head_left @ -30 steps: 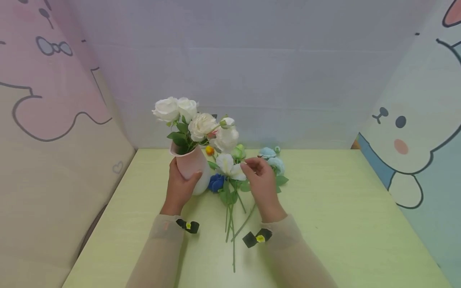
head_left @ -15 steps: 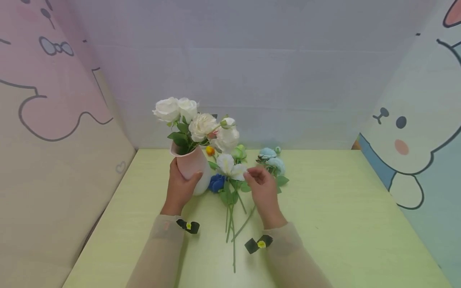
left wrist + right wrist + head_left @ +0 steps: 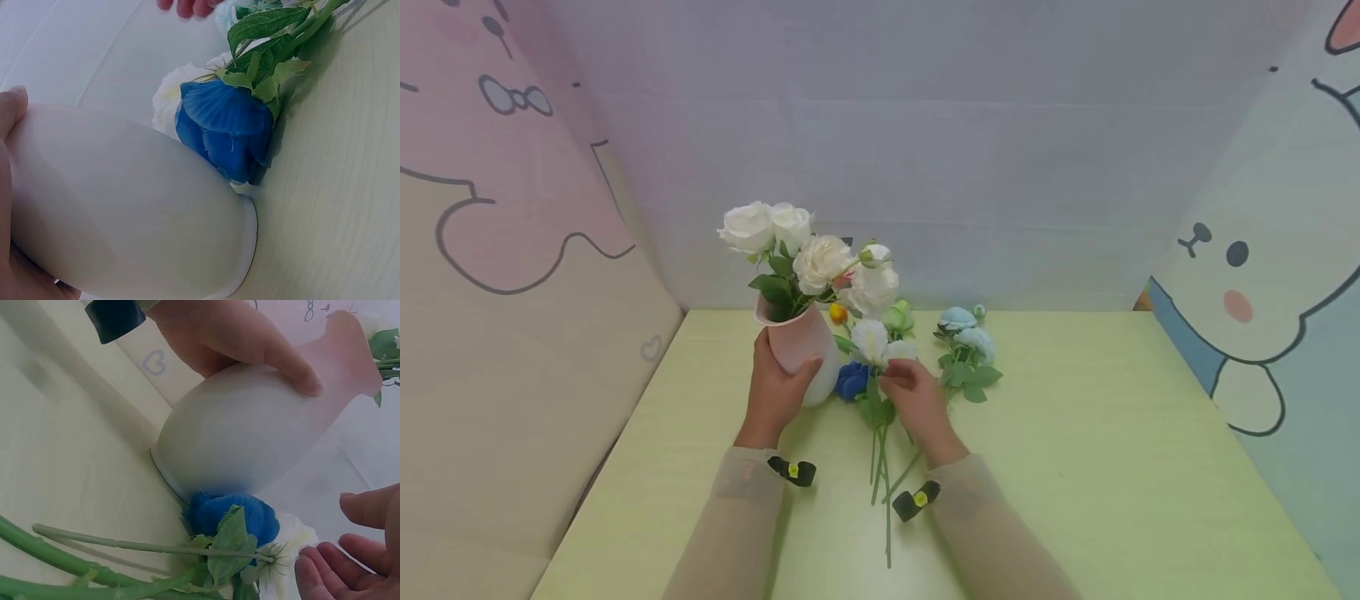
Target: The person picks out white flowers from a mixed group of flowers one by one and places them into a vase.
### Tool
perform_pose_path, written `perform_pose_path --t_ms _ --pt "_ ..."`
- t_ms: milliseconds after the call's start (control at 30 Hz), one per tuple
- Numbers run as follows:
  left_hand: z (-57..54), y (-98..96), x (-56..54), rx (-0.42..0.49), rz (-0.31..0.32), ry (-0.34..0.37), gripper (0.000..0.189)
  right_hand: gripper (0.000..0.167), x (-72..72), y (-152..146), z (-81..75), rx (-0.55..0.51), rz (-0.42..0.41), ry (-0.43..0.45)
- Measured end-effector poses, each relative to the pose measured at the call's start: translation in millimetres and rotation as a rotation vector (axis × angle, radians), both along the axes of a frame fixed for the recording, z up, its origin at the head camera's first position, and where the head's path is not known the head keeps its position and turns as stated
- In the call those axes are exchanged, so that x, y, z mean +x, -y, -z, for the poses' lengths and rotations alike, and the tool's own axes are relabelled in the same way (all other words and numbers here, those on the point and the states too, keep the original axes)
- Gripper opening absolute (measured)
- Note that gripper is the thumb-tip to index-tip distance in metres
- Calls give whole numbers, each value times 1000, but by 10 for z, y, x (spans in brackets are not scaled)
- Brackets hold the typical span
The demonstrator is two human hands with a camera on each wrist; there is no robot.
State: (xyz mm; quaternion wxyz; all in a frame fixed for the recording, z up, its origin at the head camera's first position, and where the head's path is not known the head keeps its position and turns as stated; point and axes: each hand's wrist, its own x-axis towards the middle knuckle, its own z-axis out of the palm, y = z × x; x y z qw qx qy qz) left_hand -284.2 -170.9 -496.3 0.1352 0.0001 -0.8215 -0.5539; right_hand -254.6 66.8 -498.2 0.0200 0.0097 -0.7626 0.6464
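My left hand [image 3: 772, 396] grips the pink-and-white vase [image 3: 801, 342], thumb across its front and fingers behind. The vase stands on the table, with white roses [image 3: 822, 263] and green leaves in its mouth. My right hand [image 3: 919, 407] is over the loose flowers, close to a white lily-like flower [image 3: 869, 339] and its stem. In the right wrist view the thumb and fingers of that hand [image 3: 359, 550] are apart, with nothing between them. A blue rose [image 3: 225, 128] lies against the vase's base.
Light blue flowers [image 3: 976, 343] with leaves lie right of my right hand. A green flower [image 3: 897, 317] and an orange bud [image 3: 837, 313] lie toward the back. Several long stems [image 3: 887, 517] point to the front of the table [image 3: 1120, 450]. A cloth backdrop [image 3: 985, 183] stands behind.
My right hand has dropped from the right-hand petal of the white flower and shifted left toward its stem. The left hand and vase have stayed in place.
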Motion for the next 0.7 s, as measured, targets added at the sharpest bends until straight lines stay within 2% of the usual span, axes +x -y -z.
perform_pose_path --t_ms 267,433,700 --pt "4 8 -6 1 -2 1 96 37 -67 60 90 129 -21 20" --pt "15 5 -2 5 -3 13 97 37 -162 76 121 194 -28 58" --pt "30 9 -15 -2 -2 -8 97 32 -279 94 39 339 -41 129"
